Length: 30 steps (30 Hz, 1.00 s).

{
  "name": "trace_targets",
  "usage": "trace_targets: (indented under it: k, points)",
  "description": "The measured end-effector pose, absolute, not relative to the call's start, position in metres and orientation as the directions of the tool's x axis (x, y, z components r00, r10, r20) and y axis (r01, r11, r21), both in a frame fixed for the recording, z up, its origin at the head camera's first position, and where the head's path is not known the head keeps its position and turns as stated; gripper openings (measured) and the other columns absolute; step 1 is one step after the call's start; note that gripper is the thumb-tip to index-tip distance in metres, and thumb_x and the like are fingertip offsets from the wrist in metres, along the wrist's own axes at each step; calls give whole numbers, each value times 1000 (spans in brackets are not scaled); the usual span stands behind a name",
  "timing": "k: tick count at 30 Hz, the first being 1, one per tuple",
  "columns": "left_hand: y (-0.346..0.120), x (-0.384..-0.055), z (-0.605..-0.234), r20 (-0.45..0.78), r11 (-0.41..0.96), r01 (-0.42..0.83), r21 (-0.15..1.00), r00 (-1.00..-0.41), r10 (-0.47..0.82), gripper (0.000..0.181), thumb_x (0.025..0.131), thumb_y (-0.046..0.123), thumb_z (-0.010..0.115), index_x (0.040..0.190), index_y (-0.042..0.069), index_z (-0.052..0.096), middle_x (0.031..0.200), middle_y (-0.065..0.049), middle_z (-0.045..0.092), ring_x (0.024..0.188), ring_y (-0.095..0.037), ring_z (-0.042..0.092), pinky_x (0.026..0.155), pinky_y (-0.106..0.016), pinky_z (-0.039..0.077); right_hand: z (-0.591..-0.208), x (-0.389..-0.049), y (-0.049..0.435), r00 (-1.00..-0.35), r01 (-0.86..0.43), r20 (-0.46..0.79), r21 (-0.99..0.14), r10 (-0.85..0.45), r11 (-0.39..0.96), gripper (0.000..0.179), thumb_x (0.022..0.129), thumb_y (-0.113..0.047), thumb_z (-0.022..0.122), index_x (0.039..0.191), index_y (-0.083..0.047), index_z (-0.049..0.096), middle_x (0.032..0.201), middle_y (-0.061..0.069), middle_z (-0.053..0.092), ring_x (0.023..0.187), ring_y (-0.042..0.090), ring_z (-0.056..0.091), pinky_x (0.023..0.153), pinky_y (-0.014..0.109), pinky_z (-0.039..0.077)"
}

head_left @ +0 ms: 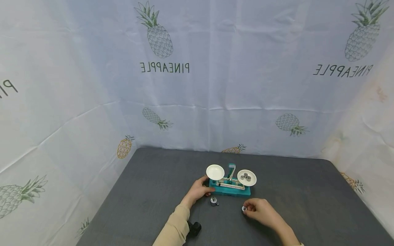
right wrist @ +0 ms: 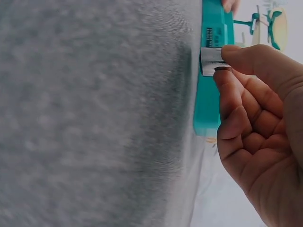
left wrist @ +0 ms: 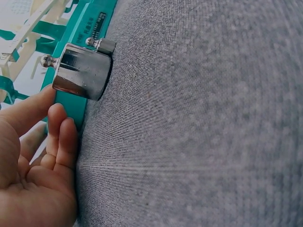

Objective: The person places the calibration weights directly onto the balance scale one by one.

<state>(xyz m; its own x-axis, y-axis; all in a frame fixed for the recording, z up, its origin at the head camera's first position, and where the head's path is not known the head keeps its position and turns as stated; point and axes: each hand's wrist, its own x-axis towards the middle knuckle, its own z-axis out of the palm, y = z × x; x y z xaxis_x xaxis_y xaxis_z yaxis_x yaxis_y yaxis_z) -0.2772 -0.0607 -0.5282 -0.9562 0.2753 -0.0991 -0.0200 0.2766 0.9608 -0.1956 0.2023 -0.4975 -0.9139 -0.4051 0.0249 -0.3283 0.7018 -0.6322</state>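
A teal balance scale (head_left: 235, 192) with two white pans stands on the dark table. My left hand (head_left: 198, 189) grips the left end of its base, thumb in front and fingers curled in. Several small metal weights (head_left: 245, 176) sit in the right pan (head_left: 253, 182), which appears lower than the bare left pan (head_left: 215, 172). In front of the base, near my left fingers, a large chrome weight (left wrist: 80, 71) stands beside a tiny one (left wrist: 106, 46). My right hand (head_left: 261, 212) pinches a small cylindrical metal weight (right wrist: 210, 61) between thumb and fingertip, close over the table front-right of the scale.
The dark grey table (head_left: 160, 191) reaches back to white curtains (head_left: 246, 85) printed with pineapples, which also hang at both sides. A black object (head_left: 194, 228) is beside my left forearm.
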Motion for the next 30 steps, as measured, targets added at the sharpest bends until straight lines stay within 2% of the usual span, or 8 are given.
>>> trace_targets:
  k: [6,14,20,30]
  points:
    - [-61,-277,-527,-96,272,-19,962,-957,274,61,78,11,73,133,2,48,84,-14,64,60,-12,55,59,-28,50,-489,-196,202,-922,-340,68,-611,-380,715,9,81,-19,70,85,-11,68,68,-10,56,59,-7,43,52,18,40]
    - [-61,-276,-527,-90,265,-13,964,-956,280,61,79,12,72,134,3,47,86,-14,64,61,-12,55,60,-29,50,-472,-195,201,-949,-290,86,-617,-304,732,8,80,-17,70,87,-14,68,70,-9,56,60,-5,44,53,18,40]
    - [-61,-275,-527,-87,263,-11,965,-957,278,61,79,13,72,134,4,47,88,-15,64,62,-12,55,60,-29,50,-459,-195,204,-954,-292,144,-635,-263,715,10,81,-17,71,89,-13,67,72,-8,56,62,-4,45,55,18,41]
    - [-62,-277,-529,-92,264,-16,964,-957,276,60,78,11,72,133,3,48,89,-13,63,61,-12,55,59,-27,49,-447,-202,202,-954,-280,260,-593,-150,755,14,79,-8,70,92,-9,68,71,-7,56,62,-3,44,55,19,42]
